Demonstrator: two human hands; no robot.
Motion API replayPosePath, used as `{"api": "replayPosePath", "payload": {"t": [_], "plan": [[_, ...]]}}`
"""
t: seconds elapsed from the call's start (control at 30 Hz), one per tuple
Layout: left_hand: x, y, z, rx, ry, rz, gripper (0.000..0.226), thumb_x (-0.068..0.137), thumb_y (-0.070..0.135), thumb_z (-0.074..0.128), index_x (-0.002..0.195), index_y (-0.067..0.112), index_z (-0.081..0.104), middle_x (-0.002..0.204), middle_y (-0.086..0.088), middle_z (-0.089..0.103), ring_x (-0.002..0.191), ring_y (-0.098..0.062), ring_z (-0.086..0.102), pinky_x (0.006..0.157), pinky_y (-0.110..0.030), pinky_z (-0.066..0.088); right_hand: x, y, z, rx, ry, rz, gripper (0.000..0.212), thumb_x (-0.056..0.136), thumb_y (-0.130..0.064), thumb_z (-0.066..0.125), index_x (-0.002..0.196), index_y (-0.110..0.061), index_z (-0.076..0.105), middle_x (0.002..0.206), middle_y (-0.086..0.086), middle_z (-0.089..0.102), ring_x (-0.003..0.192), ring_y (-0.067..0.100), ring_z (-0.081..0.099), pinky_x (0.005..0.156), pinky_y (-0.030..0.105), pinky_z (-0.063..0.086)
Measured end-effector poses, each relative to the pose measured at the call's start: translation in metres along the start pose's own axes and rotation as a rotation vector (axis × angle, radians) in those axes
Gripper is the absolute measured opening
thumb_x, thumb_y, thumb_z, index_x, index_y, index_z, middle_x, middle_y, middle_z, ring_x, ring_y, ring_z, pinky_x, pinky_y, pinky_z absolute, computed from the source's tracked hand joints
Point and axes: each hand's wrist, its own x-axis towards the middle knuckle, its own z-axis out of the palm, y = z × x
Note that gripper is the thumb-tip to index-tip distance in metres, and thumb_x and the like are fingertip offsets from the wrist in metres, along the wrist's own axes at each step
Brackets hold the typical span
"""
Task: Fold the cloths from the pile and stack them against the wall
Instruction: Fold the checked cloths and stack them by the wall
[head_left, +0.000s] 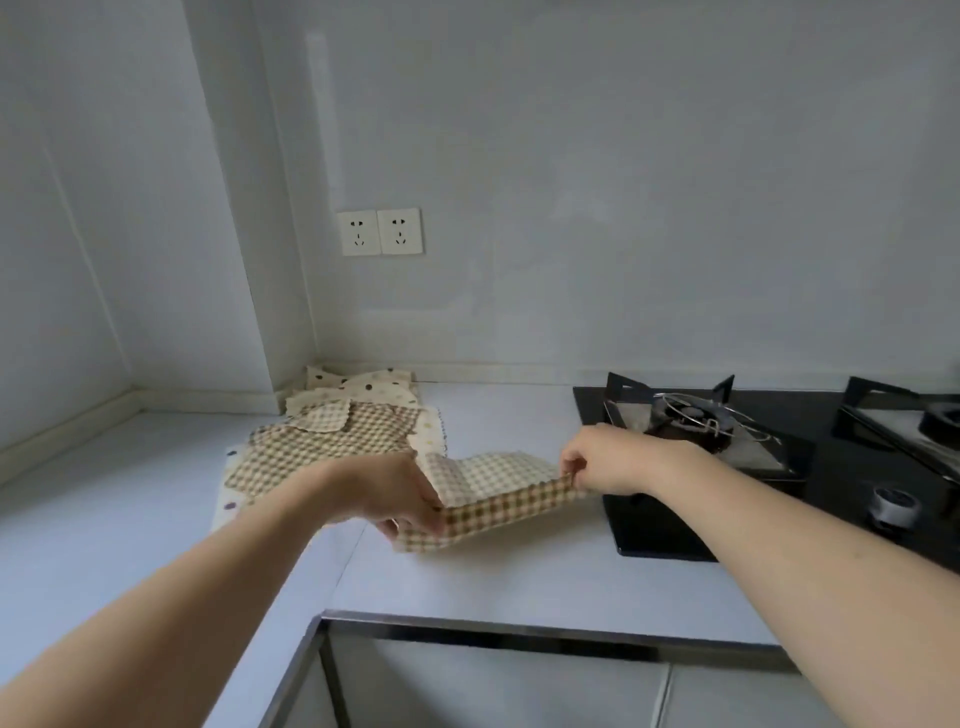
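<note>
Pinching the checked cloth (498, 493) at both ends, left hand (400, 493) nearer you and right hand (602, 460) toward the stove (727, 467), you are stretching its long axis left-right over the counter (519, 582), pile (337, 436) lying behind-left.

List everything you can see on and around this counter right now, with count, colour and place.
checked cloth: one, brown and cream, held above the counter
cloth pile: several, checked and dotted, in the corner
counter: one, pale grey
gas hob: one, black, right
sockets: two, white, on the wall
left hand: one, pinches the cloth's left end
right hand: one, pinches its right end
</note>
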Motion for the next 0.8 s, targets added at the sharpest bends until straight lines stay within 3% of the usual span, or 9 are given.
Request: {"api": "replayPosePath", "payload": {"t": [0.07, 0.13, 0.2, 0.3, 0.4, 0.6, 0.7, 0.8], "plan": [[0.0, -0.007, 0.024, -0.06, -0.141, -0.058, 0.015, 0.082, 0.02, 0.077, 0.095, 0.014, 0.076, 0.088, -0.003, 0.066, 0.079, -0.015, 0.06, 0.082, -0.031, 0.059, -0.01, -0.001, 0.02, -0.017, -0.194, 0.047, 0.027, 0.089, -0.012, 0.063, 0.115, -0.018, 0.066, 0.114, 0.001, 0.066, 0.083, 0.014, 0.059, 0.072, 0.024, 0.046], [0.0, -0.013, 0.036, -0.093, -0.192, -0.071, 0.009, 0.081, 0.02, 0.078, 0.088, 0.014, 0.077, 0.083, -0.004, 0.06, 0.076, -0.016, 0.056, 0.079, -0.031, 0.059, -0.013, 0.0, 0.031, -0.016, -0.315, 0.081, 0.028, 0.09, -0.012, 0.064, 0.118, -0.015, 0.064, 0.103, 0.0, 0.066, 0.068, 0.011, 0.054, 0.064, 0.022, 0.045], [0.001, -0.018, 0.038, -0.116, -0.175, -0.078, 0.01, 0.082, 0.02, 0.076, 0.089, 0.012, 0.076, 0.078, -0.001, 0.06, 0.071, -0.015, 0.054, 0.075, -0.03, 0.059, -0.012, 0.001, 0.034, -0.003, -0.339, 0.096, 0.027, 0.091, -0.014, 0.064, 0.118, -0.014, 0.064, 0.096, -0.002, 0.062, 0.073, 0.013, 0.056, 0.066, 0.023, 0.047], [0.006, -0.025, 0.032, -0.071, -0.077, -0.108, 0.011, 0.086, 0.021, 0.072, 0.095, 0.015, 0.073, 0.082, -0.001, 0.065, 0.07, -0.017, 0.059, 0.072, -0.031, 0.059, 0.001, 0.002, 0.03, 0.001, -0.234, 0.079, 0.024, 0.091, -0.018, 0.064, 0.115, -0.014, 0.066, 0.111, 0.001, 0.064, 0.097, 0.019, 0.061, 0.082, 0.028, 0.049], [0.019, -0.036, 0.021, 0.017, 0.088, -0.149, 0.007, 0.09, 0.026, 0.065, 0.094, 0.021, 0.066, 0.086, -0.007, 0.069, 0.071, -0.021, 0.066, 0.068, -0.029, 0.058, 0.022, 0.003, 0.024, 0.022, -0.115, 0.045, 0.014, 0.09, -0.019, 0.064, 0.104, -0.018, 0.067, 0.103, 0.0, 0.065, 0.092, 0.019, 0.061, 0.075, 0.026, 0.049], [0.048, -0.049, 0.014, -0.018, 0.296, -0.246, 0.015, 0.093, 0.018, 0.052, 0.087, 0.012, 0.064, 0.07, -0.005, 0.058, 0.057, -0.019, 0.059, 0.059, -0.027, 0.052, 0.068, -0.001, 0.02, 0.113, 0.041, -0.012, 0.01, 0.091, -0.018, 0.063, 0.098, -0.016, 0.069, 0.106, 0.001, 0.067, 0.094, 0.017, 0.061, 0.084, 0.03, 0.05], [0.061, -0.053, 0.019, -0.021, 0.337, -0.279, 0.017, 0.09, 0.014, 0.051, 0.077, 0.012, 0.062, 0.065, -0.004, 0.056, 0.057, -0.019, 0.057, 0.057, -0.029, 0.055, 0.087, 0.003, 0.034, 0.119, 0.06, -0.009, 0.008, 0.09, -0.017, 0.062, 0.096, -0.017, 0.068, 0.106, 0.0, 0.066, 0.096, 0.016, 0.061, 0.086, 0.031, 0.05], [0.071, -0.054, 0.025, 0.085, 0.3, -0.297, 0.015, 0.087, 0.017, 0.051, 0.073, 0.014, 0.055, 0.07, -0.002, 0.057, 0.06, -0.017, 0.055, 0.054, -0.025, 0.048, 0.099, 0.013, 0.051, 0.129, 0.037, 0.022, 0.005, 0.088, -0.02, 0.063, 0.092, -0.017, 0.066, 0.106, 0.001, 0.066, 0.095, 0.018, 0.061, 0.087, 0.035, 0.051]]}}
